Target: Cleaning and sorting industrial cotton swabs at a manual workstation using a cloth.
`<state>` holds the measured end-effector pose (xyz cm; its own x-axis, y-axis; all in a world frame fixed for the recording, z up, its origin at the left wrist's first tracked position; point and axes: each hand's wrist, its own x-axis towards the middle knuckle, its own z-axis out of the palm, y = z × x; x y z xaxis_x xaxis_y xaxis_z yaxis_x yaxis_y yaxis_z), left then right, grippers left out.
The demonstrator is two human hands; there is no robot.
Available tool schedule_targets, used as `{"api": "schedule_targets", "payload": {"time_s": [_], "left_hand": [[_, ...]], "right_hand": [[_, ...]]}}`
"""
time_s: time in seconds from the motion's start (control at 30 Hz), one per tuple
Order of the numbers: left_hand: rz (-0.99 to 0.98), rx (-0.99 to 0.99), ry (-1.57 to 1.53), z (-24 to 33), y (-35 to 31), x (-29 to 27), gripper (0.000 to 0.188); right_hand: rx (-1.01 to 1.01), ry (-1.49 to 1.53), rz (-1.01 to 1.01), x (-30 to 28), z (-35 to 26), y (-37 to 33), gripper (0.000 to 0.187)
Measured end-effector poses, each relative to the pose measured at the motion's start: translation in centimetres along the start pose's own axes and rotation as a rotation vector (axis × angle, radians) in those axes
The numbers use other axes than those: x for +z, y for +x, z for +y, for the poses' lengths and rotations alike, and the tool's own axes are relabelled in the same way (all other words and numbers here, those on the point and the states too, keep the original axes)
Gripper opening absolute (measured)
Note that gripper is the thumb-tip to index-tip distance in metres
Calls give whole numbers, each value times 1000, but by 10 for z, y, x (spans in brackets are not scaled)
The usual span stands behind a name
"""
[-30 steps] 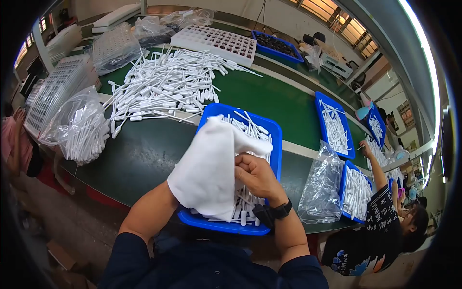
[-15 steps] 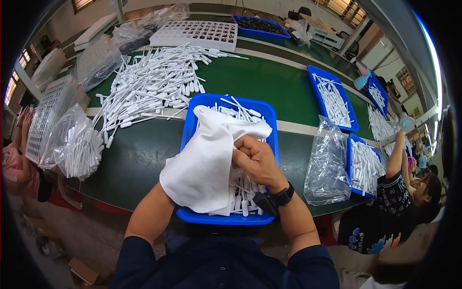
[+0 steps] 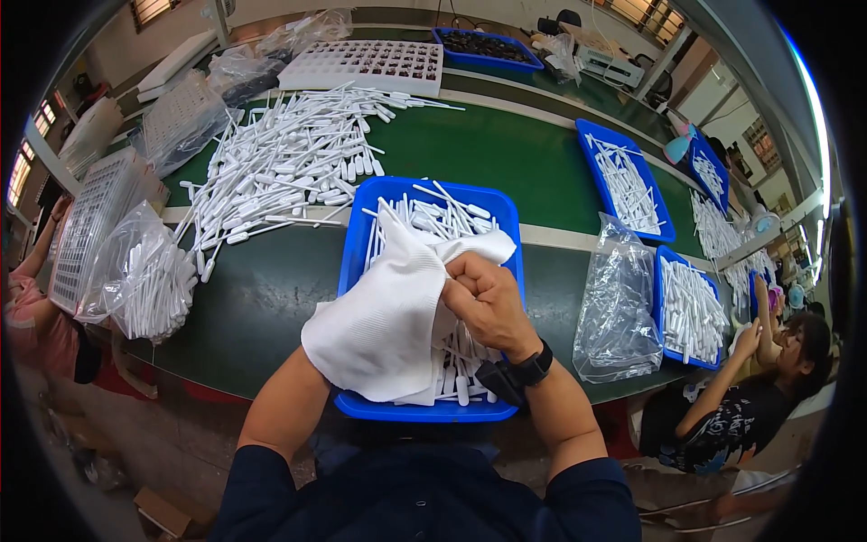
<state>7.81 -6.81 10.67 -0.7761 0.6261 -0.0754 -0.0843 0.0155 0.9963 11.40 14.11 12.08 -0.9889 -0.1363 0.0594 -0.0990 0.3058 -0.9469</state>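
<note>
A white ribbed cloth [image 3: 375, 334] drapes over my left hand, which is hidden beneath it; only my left forearm [image 3: 287, 397] shows. My right hand [image 3: 486, 305] is closed with bent fingers, pinching the cloth at its right side. Whether anything else is inside the folds cannot be seen. Both hands are over a blue plastic tray [image 3: 506, 203] at the table's front edge. Thin white plastic sticks with thick rounded ends [image 3: 461, 210] fill the tray and show around the cloth. A black watch-like band [image 3: 528, 369] is on my right wrist.
A big heap of the same sticks [image 3: 280, 163] lies at the far left, near a bagged bundle [image 3: 149, 285]. A white tray with holes [image 3: 361, 65] stands behind. Right are a clear plastic bag [image 3: 619, 312], blue trays [image 3: 664, 226] and a co-worker [image 3: 741, 406]; another person [image 3: 32, 307] is left.
The cloth's top fold and draped side have shifted slightly, with my right hand a little to the right. The co-worker on the right has drawn an arm back and leans away from the table.
</note>
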Motion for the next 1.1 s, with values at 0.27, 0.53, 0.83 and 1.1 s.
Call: {"api": "schedule_targets", "payload": {"time_s": [0.27,0.53,0.83,1.1], "left_hand": [[-137,-102,-156,1,11,-4,24],[22,209,344,6,6,2,23],[-128,-165,-376,18,10,20,30],[-98,229,100,39,17,27,40]], "right_hand": [[81,236,-47,12,2,4,25],[-26,-26,204,-3,10,1,29],[-158,375,300,0,12,5,26],[-81,459,350,-2,18,6,27]]}}
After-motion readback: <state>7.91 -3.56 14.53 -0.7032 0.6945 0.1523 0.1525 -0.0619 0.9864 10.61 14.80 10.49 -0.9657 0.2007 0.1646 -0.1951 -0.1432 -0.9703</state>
